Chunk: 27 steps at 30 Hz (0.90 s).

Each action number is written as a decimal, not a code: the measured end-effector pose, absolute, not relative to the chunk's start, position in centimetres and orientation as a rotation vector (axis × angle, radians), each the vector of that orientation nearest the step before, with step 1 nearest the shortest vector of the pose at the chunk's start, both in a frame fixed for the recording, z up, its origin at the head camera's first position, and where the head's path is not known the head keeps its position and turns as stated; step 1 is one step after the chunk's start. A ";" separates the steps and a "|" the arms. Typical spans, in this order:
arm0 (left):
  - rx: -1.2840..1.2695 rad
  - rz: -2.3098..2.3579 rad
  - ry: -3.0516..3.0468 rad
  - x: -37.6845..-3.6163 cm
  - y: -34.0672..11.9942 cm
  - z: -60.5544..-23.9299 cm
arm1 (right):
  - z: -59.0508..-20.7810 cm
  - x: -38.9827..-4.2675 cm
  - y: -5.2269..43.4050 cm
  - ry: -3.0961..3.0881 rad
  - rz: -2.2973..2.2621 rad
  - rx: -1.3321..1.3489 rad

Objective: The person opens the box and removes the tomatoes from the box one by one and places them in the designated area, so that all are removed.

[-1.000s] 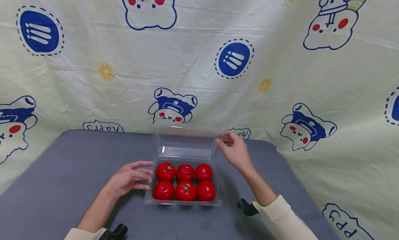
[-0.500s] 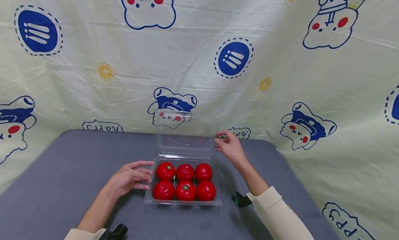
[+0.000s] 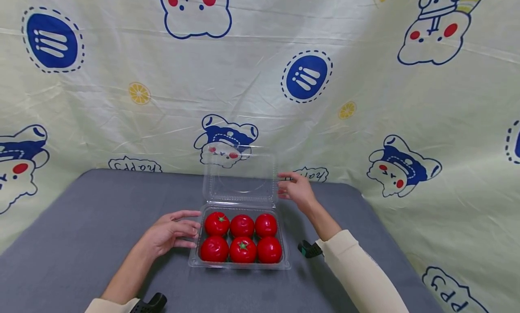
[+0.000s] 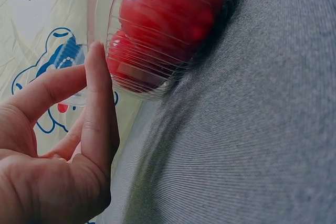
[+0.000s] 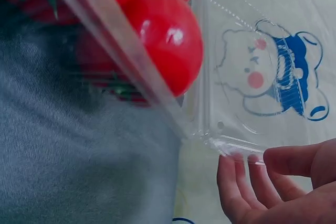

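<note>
A clear plastic clamshell box (image 3: pixel 286 259) holds several red tomatoes (image 3: pixel 243 250), two with green stem tops showing. Its transparent lid (image 3: pixel 240 182) stands up at the back from the hinge. At the box's left side is my left hand (image 3: pixel 166 234), its fingers spread and the fingertips at the rim. The left wrist view shows a fingertip against the clear edge. My right hand (image 3: pixel 298 191) is beside the lid's right edge. In the right wrist view its fingers (image 5: pixel 228 182) and thumb are by the lid's corner, loosely bent, not clearly gripping it.
The box sits on a grey cloth-covered table (image 3: pixel 122 200). Behind it hangs a pale curtain (image 3: pixel 260 78) printed with cartoon bears and orange slices. Black straps (image 3: pixel 151 302) are worn at both cream-coloured cuffs.
The lid, leaning forward one second ago, now stands further back. My right hand has shifted slightly left along its side, the forearm drawing inward. My left hand stays at the rim.
</note>
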<state>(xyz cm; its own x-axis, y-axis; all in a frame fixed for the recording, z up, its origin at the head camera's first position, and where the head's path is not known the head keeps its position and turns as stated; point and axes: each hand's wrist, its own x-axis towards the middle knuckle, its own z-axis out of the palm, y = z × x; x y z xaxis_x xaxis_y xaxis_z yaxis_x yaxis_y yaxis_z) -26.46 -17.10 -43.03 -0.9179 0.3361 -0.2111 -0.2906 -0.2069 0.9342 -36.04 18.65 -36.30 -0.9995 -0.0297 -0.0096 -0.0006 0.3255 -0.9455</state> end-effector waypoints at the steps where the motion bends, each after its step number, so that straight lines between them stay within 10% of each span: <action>1: 0.054 2.169 1.664 -26.4 -17.1 -43.1 | -36.4 -36.2 18.6 2.521 -1.826 -0.010; 27: 0.062 2.178 1.661 -26.3 -17.1 -43.1 | -40.1 -39.5 19.2 2.225 -1.926 0.231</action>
<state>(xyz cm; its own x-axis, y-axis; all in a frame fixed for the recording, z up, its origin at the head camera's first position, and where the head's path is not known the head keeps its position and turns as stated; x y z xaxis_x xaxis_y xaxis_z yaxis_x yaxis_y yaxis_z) -26.32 -17.07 -43.11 -0.9195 0.3370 -0.2022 -0.2841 -0.2147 0.9344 -39.49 19.19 -40.05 -0.9699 -0.0060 -0.2434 0.2400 0.1445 -0.9600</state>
